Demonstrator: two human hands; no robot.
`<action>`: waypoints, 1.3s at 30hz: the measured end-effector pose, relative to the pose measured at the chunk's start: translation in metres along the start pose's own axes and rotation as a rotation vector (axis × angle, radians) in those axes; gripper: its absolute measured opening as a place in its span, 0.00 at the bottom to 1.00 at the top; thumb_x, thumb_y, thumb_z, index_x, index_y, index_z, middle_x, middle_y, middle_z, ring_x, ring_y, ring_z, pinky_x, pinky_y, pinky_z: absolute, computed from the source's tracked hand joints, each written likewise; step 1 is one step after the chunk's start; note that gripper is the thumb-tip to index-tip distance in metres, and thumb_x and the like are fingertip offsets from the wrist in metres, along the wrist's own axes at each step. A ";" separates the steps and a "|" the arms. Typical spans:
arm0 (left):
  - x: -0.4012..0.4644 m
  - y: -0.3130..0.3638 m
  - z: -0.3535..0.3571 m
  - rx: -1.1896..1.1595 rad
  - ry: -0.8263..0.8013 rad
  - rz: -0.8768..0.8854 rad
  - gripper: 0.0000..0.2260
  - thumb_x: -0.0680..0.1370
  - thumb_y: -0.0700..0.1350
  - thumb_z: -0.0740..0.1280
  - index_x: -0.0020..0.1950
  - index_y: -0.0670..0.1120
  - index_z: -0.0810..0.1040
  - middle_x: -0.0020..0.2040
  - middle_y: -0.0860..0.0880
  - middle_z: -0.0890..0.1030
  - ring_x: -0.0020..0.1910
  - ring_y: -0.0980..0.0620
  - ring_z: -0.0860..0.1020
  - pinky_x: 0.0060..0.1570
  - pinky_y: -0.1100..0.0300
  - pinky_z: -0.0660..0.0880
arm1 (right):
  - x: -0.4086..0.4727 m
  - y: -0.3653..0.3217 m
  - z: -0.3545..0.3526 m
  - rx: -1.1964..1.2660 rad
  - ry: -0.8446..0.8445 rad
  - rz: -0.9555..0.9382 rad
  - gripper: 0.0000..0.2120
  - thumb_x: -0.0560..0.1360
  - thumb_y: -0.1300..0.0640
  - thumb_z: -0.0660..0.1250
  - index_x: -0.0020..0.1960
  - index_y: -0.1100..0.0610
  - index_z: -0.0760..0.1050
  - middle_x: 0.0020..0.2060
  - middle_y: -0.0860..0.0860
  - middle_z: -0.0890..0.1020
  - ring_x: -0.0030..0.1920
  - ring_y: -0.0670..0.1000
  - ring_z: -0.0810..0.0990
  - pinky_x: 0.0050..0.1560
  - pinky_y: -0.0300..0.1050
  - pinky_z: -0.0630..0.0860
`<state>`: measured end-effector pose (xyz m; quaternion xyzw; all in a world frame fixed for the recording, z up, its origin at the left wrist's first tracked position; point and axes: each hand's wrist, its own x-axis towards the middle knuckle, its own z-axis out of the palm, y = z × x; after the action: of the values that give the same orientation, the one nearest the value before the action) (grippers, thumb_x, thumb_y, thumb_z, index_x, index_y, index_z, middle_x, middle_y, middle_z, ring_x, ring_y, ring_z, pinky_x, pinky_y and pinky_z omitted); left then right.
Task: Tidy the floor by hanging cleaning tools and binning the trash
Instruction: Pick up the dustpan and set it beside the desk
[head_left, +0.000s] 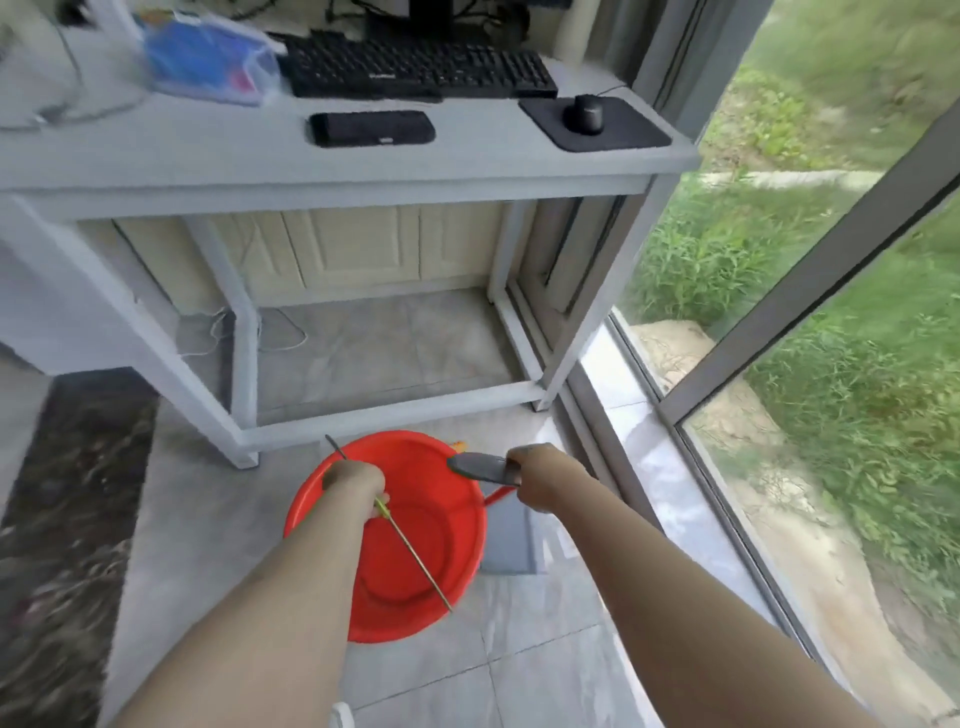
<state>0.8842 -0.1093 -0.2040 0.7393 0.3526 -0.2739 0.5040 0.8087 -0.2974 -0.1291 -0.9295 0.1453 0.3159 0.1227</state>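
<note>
Step in hand, as judged: pick-up of cleaning tools from the floor, ahead of hanging.

Left hand (353, 486), lower centre of the frame, is curled round a thin rod with a green and yellow grip (410, 545); the rod runs diagonally across the round red plastic basin (436, 545) that sits on the grey tile floor (545, 675). Right hand (540, 480), just right of the basin, grips a dark grey flat handle (480, 467). A grey dustpan-like blade (506, 540) with a red edge lies below that hand, beside the basin; whether handle and blade are one tool cannot be told.

Next move, as judged: lift both tools free of the basin and carry them to hooks. No hooks and no bin are in view, so a turn away from the table is likely needed.

Count: two hands, one rod, one dark handle, one basin. On the white table (208, 156), upper frame: one black keyboard (415, 67), one black mouse (584, 114) on one dark mouse pad (639, 130), one flat black case (371, 128), one clear plastic bag with blue contents (208, 57).
</note>
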 end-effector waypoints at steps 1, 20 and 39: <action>0.001 -0.001 -0.017 -0.017 0.007 -0.012 0.18 0.78 0.27 0.55 0.67 0.34 0.69 0.58 0.34 0.78 0.36 0.40 0.79 0.29 0.49 0.72 | 0.000 -0.018 -0.004 -0.063 -0.012 -0.031 0.18 0.74 0.65 0.59 0.63 0.55 0.73 0.61 0.54 0.76 0.61 0.56 0.76 0.49 0.44 0.73; 0.044 -0.068 -0.315 -0.280 0.207 -0.091 0.16 0.80 0.30 0.54 0.67 0.32 0.69 0.62 0.32 0.77 0.35 0.41 0.77 0.31 0.53 0.69 | -0.012 -0.329 0.043 -0.696 0.071 -0.693 0.14 0.73 0.69 0.60 0.56 0.61 0.77 0.54 0.57 0.76 0.58 0.59 0.78 0.47 0.45 0.71; 0.131 -0.103 -0.539 -0.336 0.335 -0.178 0.15 0.80 0.30 0.55 0.65 0.30 0.69 0.37 0.39 0.76 0.29 0.46 0.72 0.33 0.53 0.73 | 0.009 -0.580 0.072 -0.948 0.159 -1.024 0.11 0.75 0.70 0.56 0.38 0.59 0.69 0.32 0.52 0.61 0.56 0.59 0.79 0.51 0.50 0.74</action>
<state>0.9077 0.4538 -0.1757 0.6463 0.5354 -0.1283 0.5284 0.9775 0.2618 -0.1114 -0.8546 -0.4556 0.1788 -0.1736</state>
